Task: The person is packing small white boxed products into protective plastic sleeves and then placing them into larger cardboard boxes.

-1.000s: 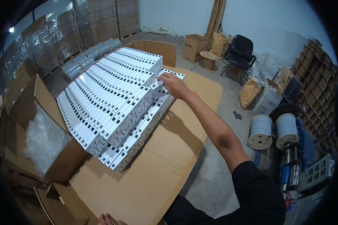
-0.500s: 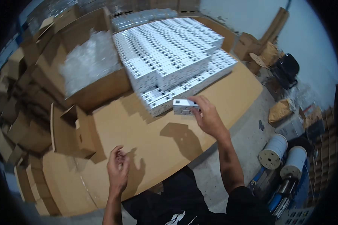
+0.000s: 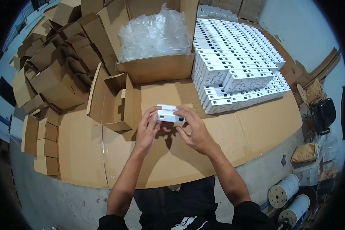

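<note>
Between both hands, above the cardboard-covered table [image 3: 203,142], is a small white box [image 3: 170,112] with a dark square on its edge. My left hand [image 3: 147,128] grips its left end with closed fingers. At the other end, my right hand [image 3: 195,130] pinches it between thumb and fingers. Many similar white boxes [image 3: 237,73] are stacked in rows at the right back. An open brown carton [image 3: 122,124] stands left of my hands; its low flap leans outward. Behind my hands, a large carton [image 3: 157,69] holds crumpled clear plastic bags [image 3: 157,36].
Several narrow brown boxes [image 3: 46,147] line the table's left end. Piled cardboard cartons [image 3: 57,82] fill the area beyond them. On the floor at right lie cable spools [image 3: 283,191], a paper sack [image 3: 303,152] and a black chair part [image 3: 324,113].
My right hand has brought the white box leftward from beside the stack. My left hand has risen to meet it and now grips it too. The view has swung left.
</note>
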The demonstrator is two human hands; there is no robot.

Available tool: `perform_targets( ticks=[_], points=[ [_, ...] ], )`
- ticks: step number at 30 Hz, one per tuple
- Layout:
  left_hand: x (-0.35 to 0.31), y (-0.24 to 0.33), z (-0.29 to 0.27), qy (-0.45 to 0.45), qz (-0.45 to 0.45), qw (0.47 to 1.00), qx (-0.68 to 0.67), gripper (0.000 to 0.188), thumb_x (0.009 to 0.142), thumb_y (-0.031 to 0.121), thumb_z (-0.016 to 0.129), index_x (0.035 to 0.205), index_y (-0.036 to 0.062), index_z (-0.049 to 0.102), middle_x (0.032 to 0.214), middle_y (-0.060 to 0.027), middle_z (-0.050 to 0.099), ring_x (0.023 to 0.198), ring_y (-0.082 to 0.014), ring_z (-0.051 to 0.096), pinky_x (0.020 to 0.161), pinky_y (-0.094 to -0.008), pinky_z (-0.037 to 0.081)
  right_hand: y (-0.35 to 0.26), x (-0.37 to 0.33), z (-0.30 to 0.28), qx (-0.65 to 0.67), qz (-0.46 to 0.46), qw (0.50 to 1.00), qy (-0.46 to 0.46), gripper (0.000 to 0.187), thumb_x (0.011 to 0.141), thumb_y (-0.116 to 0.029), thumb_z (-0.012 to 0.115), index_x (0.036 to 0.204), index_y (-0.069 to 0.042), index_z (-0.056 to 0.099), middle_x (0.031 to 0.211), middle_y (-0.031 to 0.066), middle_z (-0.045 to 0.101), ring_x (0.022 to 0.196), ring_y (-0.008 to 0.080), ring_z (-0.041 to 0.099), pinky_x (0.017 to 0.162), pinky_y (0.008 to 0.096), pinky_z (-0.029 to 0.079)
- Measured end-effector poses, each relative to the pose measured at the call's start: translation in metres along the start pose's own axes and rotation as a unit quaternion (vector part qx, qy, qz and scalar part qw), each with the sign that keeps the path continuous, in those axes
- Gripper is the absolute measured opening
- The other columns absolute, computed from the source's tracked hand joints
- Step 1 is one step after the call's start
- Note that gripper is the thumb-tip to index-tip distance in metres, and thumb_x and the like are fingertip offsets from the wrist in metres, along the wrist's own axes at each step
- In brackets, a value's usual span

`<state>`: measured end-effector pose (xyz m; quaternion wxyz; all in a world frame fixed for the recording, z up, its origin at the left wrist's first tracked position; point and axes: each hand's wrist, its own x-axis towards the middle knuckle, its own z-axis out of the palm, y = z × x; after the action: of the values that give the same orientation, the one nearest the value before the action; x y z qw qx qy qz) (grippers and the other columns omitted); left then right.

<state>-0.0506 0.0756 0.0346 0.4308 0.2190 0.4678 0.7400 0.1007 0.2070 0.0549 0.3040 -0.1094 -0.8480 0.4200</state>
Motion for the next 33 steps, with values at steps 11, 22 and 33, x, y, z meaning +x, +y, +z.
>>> perform_targets(
  ticks=[11,22,33],
  points=[
    [0.04,-0.036,-0.042,0.013,0.163,0.936,0.311,0.026,0.096,0.0,0.062,0.12,0.0016,0.054,0.093,-0.0026,0.061,0.083,-0.0104,0.06,0.074,-0.0272,0.051,0.091,0.003,0.037,0.218,0.175,0.957,0.078,0.017,0.094,0.006,0.065,0.103,0.0,0.052,0.107,0.0078,0.063,0.104,0.014,0.063,0.088,0.0272,0.053],
    [0.027,-0.018,-0.031,0.019,0.13,0.906,0.402,0.038,0.091,-0.001,0.068,0.126,0.0024,0.054,0.109,-0.0173,0.07,0.103,-0.0264,0.07,0.089,-0.0369,0.054,0.075,0.002,0.029,0.025,0.122,0.99,0.06,0.035,0.086,0.003,0.069,0.115,-0.001,0.05,0.103,0.0216,0.068,0.102,0.0386,0.07,0.088,0.0435,0.055],
    [0.025,-0.011,-0.024,0.005,0.148,0.895,0.42,0.05,0.088,0.01,0.076,0.13,0.002,0.051,0.123,-0.0188,0.064,0.118,-0.0305,0.064,0.102,-0.0403,0.05,0.069,0.0,0.026,0.008,0.087,0.995,0.057,0.043,0.084,0.002,0.069,0.122,-0.001,0.05,0.114,0.0214,0.065,0.108,0.041,0.066,0.091,0.045,0.054]
  ],
)
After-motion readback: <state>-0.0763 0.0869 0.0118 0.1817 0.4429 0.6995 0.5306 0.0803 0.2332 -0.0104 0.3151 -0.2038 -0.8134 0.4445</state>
